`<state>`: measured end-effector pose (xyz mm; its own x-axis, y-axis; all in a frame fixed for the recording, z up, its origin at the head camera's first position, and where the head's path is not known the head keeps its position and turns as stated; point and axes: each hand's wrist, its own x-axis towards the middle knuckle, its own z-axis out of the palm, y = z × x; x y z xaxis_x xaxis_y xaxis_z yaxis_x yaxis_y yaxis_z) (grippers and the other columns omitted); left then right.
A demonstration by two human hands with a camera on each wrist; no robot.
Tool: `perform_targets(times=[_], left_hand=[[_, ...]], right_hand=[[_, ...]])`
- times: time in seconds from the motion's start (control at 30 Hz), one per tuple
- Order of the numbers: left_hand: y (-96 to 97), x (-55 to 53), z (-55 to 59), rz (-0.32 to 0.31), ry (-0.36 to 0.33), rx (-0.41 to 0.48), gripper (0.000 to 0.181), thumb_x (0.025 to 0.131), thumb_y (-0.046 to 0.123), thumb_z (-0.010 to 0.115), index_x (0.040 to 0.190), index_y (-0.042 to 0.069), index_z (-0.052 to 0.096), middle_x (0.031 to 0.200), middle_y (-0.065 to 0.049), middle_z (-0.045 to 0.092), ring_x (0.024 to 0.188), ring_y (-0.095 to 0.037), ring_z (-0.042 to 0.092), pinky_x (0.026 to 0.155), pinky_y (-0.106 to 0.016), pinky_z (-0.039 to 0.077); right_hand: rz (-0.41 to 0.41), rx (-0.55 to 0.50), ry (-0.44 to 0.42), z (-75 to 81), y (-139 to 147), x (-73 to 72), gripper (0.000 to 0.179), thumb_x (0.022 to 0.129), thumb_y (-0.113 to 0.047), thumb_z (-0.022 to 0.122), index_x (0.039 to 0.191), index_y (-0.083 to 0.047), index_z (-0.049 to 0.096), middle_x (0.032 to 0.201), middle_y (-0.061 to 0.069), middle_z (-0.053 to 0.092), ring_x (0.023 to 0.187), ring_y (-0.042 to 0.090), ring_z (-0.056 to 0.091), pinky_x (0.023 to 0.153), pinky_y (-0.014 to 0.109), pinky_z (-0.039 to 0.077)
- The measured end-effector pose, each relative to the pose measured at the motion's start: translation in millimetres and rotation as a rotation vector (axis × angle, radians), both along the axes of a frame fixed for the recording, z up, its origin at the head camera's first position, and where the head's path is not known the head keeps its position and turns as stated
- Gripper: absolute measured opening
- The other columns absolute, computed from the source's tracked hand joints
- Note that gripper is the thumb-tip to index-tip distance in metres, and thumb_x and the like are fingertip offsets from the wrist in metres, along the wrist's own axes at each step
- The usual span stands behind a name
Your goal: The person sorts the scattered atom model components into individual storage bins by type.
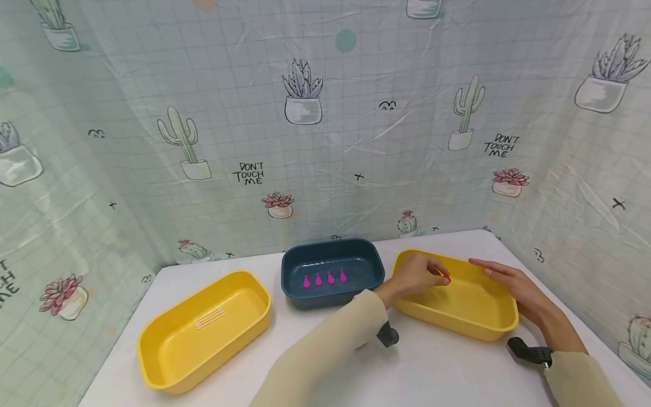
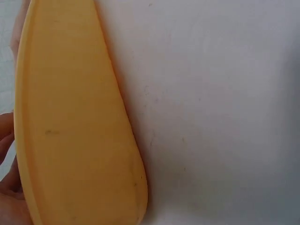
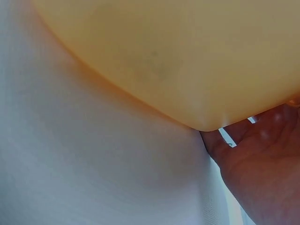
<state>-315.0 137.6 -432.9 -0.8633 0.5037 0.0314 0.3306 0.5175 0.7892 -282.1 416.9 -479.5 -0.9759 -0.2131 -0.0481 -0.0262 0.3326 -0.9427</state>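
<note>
My left hand [image 1: 414,275] reaches over the left end of the right-hand yellow bin [image 1: 458,323] and pinches a small red piece [image 1: 447,278]; its kind is mostly hidden by the fingers. In the left wrist view, the bin's outer wall [image 2: 77,122] covers most of that hand, with only parts of the fingers [image 2: 11,208] showing past the rim. At the bin's right end, my right hand [image 1: 519,287] lies along the outside with its fingers extended. The right wrist view has the palm of my right hand [image 3: 265,161] beside the bin's rounded corner [image 3: 173,70].
A dark blue bin [image 1: 330,299] stands in the middle with several pink drop-shaped pieces [image 1: 330,277] in a row. To the left, another yellow bin [image 1: 218,357] holds several thin pale sticks [image 1: 209,318]. A printed curtain [image 1: 325,141] encloses the white table [image 1: 422,373] behind and at the sides.
</note>
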Motion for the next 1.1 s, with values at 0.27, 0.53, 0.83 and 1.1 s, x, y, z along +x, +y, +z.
perform_targets(times=[0.27, 0.53, 0.83, 1.1], left_hand=[[16.7, 2.1, -5.0, -0.025, -0.020, -0.052, 0.009, 0.091, 0.018, 0.079, 0.100, 0.015, 0.082, 0.086, 0.008, 0.069, 0.068, -0.008, 0.057, 0.062, -0.016, 0.050], [20.8, 0.0, -14.2, -0.022, -0.059, -0.073, 0.005, 0.089, 0.013, 0.081, 0.094, 0.011, 0.082, 0.076, 0.005, 0.064, 0.062, -0.011, 0.054, 0.056, -0.016, 0.045], [27.5, 1.4, -18.6, -0.066, 0.015, -0.178, 0.007, 0.088, 0.020, 0.083, 0.094, 0.017, 0.084, 0.081, 0.011, 0.064, 0.075, -0.006, 0.051, 0.064, -0.017, 0.039], [30.3, 3.1, -19.2, -0.072, -0.026, -0.150, 0.008, 0.089, 0.020, 0.082, 0.095, 0.015, 0.082, 0.077, 0.008, 0.062, 0.070, -0.008, 0.051, 0.060, -0.019, 0.039]], right_hand=[[-0.009, -0.011, -0.008, -0.3, -0.6, -0.2, 0.054, 0.110, -0.042, 0.044, 0.159, -0.018, 0.043, 0.129, -0.039, 0.054, 0.114, -0.011, 0.061, 0.095, 0.017, 0.055], [-0.016, -0.013, -0.010, 0.1, -4.3, 0.6, 0.055, 0.110, -0.042, 0.045, 0.158, -0.017, 0.043, 0.129, -0.038, 0.054, 0.115, -0.011, 0.060, 0.095, 0.019, 0.055], [-0.021, -0.014, -0.009, 1.1, -2.0, 5.3, 0.054, 0.110, -0.041, 0.044, 0.157, -0.014, 0.044, 0.126, -0.039, 0.055, 0.114, -0.015, 0.057, 0.094, 0.015, 0.053], [-0.027, -0.016, -0.002, 0.2, -3.6, 8.1, 0.056, 0.110, -0.043, 0.044, 0.159, -0.016, 0.042, 0.131, -0.038, 0.053, 0.116, -0.012, 0.060, 0.097, 0.018, 0.054]])
